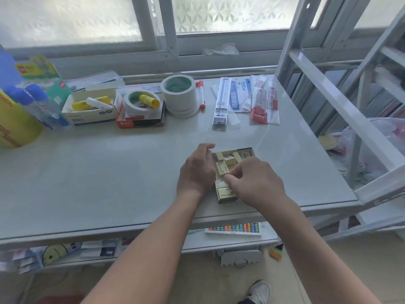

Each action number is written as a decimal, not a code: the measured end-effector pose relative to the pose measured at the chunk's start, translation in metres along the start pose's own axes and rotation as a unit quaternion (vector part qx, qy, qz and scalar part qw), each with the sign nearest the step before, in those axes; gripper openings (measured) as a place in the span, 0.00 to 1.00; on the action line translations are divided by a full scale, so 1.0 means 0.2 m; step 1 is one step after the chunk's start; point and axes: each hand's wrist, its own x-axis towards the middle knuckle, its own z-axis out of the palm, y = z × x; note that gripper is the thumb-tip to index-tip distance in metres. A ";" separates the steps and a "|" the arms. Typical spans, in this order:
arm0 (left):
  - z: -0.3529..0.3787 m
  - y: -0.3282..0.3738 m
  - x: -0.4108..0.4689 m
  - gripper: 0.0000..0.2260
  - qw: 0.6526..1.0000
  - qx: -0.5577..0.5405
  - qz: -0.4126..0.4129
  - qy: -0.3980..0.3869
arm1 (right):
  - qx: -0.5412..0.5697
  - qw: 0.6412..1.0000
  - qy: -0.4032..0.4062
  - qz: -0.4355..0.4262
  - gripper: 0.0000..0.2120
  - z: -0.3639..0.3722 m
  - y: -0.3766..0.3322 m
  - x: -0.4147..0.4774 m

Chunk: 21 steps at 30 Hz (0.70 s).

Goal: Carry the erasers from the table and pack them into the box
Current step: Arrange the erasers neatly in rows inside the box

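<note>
Two hands meet over the box (246, 149) on the counter (109, 172), lower middle of frame: right hand (254, 183) pinches an eraser (221, 168) among packed erasers (229, 160); left hand (196, 172) curls against its left side, grip unclear

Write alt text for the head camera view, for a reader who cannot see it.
Seen from above, a person's right hand pinches an eraser inside a small box packed with erasers on a pale table, while the left hand sits against the box's left side. Tape rolls and a red marker lie near the window.
</note>
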 end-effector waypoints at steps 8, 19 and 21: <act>-0.01 0.01 0.00 0.13 1.000 0.003 -0.005 0.000 | -0.024 0.999 0.018 -0.032 0.13 -0.03 -0.02 0.01; -0.01 0.01 0.00 0.13 1.000 0.004 -0.012 -0.002 | 0.054 0.997 0.056 0.013 0.11 -0.01 -0.04 0.06; -0.01 0.02 0.00 0.13 1.000 0.003 -0.007 0.000 | 0.085 0.994 0.062 0.003 0.07 -0.04 -0.01 0.06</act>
